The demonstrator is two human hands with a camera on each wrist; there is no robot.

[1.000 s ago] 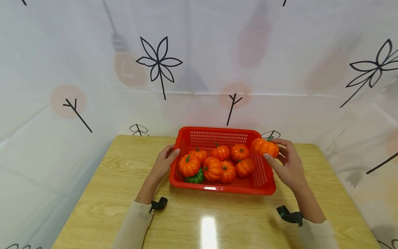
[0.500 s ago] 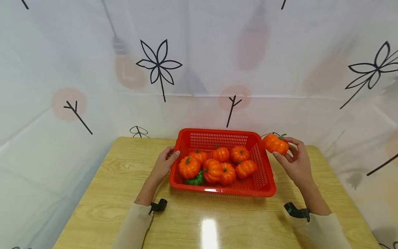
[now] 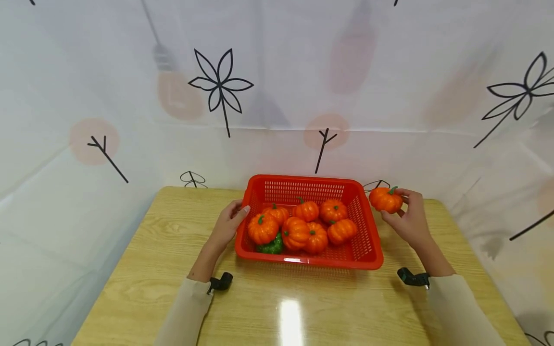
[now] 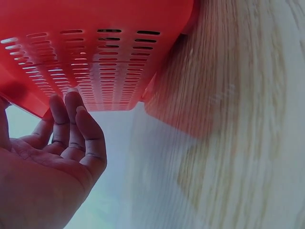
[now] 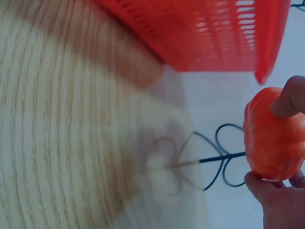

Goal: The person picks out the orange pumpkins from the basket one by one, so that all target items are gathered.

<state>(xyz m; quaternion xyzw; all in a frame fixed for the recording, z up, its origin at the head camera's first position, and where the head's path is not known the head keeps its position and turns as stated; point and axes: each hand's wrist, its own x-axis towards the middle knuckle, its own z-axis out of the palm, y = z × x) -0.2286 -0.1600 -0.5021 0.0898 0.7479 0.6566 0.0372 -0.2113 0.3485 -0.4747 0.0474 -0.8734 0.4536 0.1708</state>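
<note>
A red slotted plastic basket (image 3: 303, 263) stands on the table with several small orange pumpkins (image 3: 295, 233) in it. Under the pumpkins at its front left corner shows a bumpy green vegetable (image 3: 272, 246), partly hidden. My left hand (image 3: 227, 226) holds the basket's left rim, thumb on top. The left wrist view shows its fingertips (image 4: 74, 98) against the outer slotted wall. Just outside the back right corner, my right hand (image 3: 410, 218) pinches another small orange pumpkin (image 3: 384, 200) with a green stem. In the right wrist view this pumpkin (image 5: 271, 138) hangs beyond the basket's rim.
The light wooden table (image 3: 173, 240) reaches out on both sides and in front of the basket. Behind it hangs a pale cloth (image 3: 277, 96) with line-drawn flowers. Each wrist carries a black camera mount (image 3: 221, 282).
My right hand has moved rightward with its pumpkin, from above the basket's right side to just outside the rim. The left hand stays on the basket.
</note>
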